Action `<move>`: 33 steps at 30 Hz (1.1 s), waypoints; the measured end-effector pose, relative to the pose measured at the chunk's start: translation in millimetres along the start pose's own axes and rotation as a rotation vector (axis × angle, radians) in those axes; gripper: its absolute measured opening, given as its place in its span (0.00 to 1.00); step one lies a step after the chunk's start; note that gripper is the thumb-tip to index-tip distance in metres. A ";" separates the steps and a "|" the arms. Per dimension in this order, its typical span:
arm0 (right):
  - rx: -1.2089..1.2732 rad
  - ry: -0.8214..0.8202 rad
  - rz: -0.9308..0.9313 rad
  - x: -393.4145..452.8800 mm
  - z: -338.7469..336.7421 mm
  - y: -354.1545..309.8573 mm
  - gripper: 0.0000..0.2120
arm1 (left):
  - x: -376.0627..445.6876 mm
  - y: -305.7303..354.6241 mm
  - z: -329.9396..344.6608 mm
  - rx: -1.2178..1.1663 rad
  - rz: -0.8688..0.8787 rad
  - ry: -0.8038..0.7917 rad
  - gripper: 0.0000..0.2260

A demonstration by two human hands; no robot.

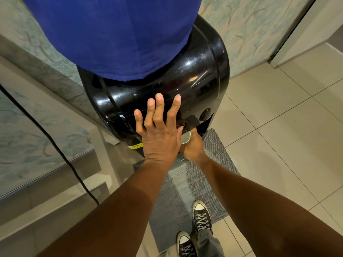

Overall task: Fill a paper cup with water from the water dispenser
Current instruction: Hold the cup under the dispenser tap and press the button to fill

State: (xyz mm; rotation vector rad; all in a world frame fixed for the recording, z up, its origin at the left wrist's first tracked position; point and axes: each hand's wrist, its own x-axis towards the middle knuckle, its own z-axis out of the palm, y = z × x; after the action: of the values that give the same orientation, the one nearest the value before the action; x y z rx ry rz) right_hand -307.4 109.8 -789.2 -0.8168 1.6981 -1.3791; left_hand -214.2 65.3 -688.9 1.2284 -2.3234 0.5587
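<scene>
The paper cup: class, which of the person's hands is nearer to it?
Right. The right hand grips the paper cup under the tap; the left hand lies flat on the water dispenser, just beside the cup.

Glossy black water dispenser point(185, 86), and a deep blue cloth cover point(115, 34) draped over the bottle on top. White paper cup point(186, 138) at the tap. Small yellow label point(137, 145) low on the black front. Grey woven mat point(196, 182) on beige floor tiles point(287, 127). Black sneakers point(202, 217), white toe caps and laces. Wallpaper point(246, 25) pale teal with brown branch patterning.
</scene>
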 end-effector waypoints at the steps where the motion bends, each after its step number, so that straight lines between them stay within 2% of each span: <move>1: -0.009 0.006 -0.009 -0.9 0.3 -0.9 0.41 | 0.3 -0.1 -0.2 -0.001 -0.003 0.000 0.47; 7: -0.040 0.025 -0.001 1.3 0.1 2.6 0.34 | -0.1 0.0 -0.3 0.003 0.004 -0.002 0.50; 15: -0.057 0.032 -0.026 4.2 -1.0 10.2 0.39 | 0.2 0.0 -1.0 0.006 0.006 -0.006 0.47; 33: -0.034 0.067 -0.012 5.9 0.2 19.1 0.35 | 0.5 -0.2 -2.5 -0.005 0.008 -0.017 0.46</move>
State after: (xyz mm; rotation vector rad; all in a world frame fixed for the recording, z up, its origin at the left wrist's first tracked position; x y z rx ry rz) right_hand -310.2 108.5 -809.0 -0.8097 1.7749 -1.4032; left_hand -213.7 66.2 -686.5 1.2267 -2.3432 0.5474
